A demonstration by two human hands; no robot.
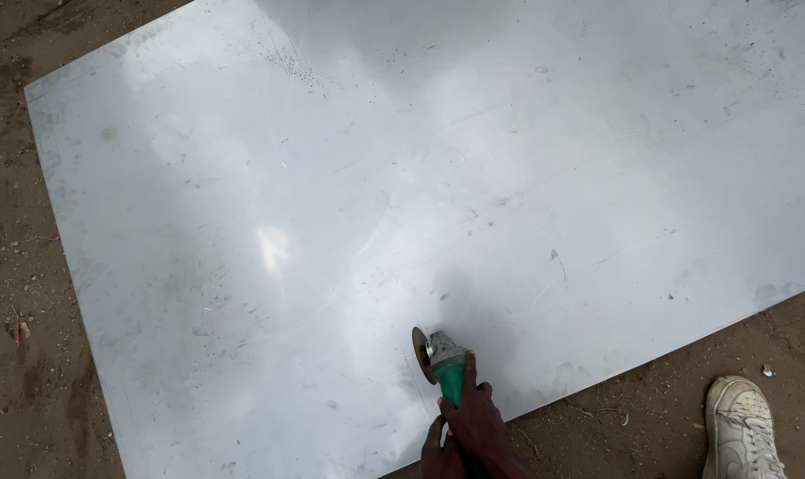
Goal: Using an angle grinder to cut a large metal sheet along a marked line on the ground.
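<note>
We see a grinder (444, 364) with a green body, a grey metal head and a dark round disc at its far end. The disc stands on edge — upright, touching or just above the sheet (331, 204). The sheet is a large, flat, shiny grey metal plate lying on the ground, scuffed and speckled with dust — the grinder sits near its lower edge.

Your right hand (475, 410) reaches forward from the bottom edge, fingers (470, 364) curled tight; your left hand (438, 454) sits just behind it, fingers wrapped, mostly cropped.
</note>
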